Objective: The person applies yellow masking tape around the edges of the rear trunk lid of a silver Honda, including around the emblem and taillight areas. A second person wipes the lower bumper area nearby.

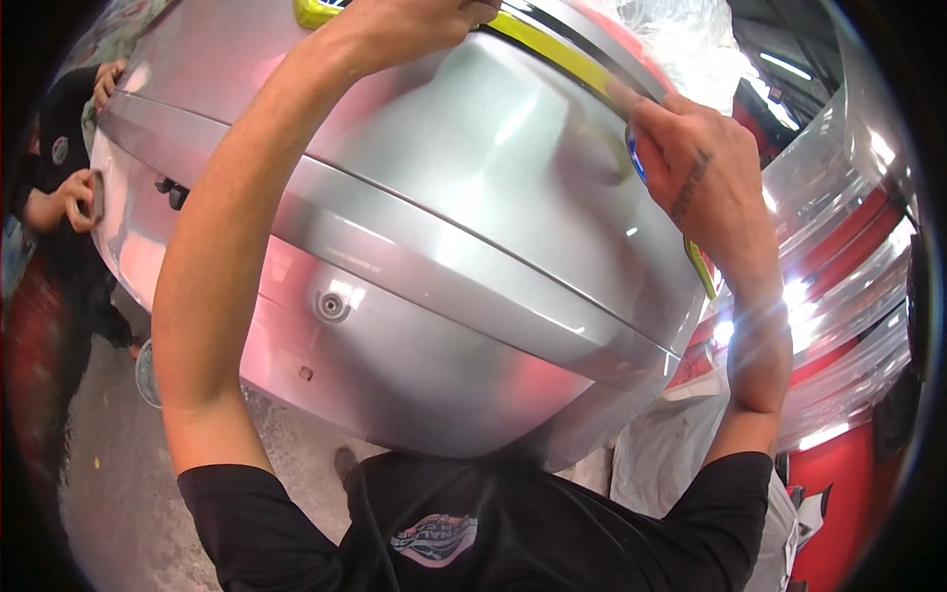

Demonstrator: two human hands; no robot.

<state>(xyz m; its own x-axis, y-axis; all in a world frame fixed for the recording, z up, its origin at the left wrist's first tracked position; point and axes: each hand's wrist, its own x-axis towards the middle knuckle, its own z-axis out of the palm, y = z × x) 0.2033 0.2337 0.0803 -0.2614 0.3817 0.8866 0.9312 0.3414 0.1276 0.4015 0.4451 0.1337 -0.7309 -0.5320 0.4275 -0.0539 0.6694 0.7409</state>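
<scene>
A silver-grey car body panel (444,128), shiny with crease lines and a round fitting, fills the middle. Along its far edge runs a strip of yellow tape (552,47). My left hand (424,22) reaches up to this strip with its fingers bunched together; the top of the picture cuts it off. My right hand (702,163) is curled at the strip's right end, its forefinger, blurred, lying along the tape. Beside that hand show a blue curved edge (636,158) and a yellow-green curved band (700,268), mostly hidden. Another yellow piece (314,12) with a blue patch lies at the top.
At the far left another person's hand (81,200) holds a small dark block against the bumper; their other hand (109,82) rests on the panel. A bucket (148,375) stands on the concrete floor (118,474). Clear plastic sheeting (838,247) covers red parts at right.
</scene>
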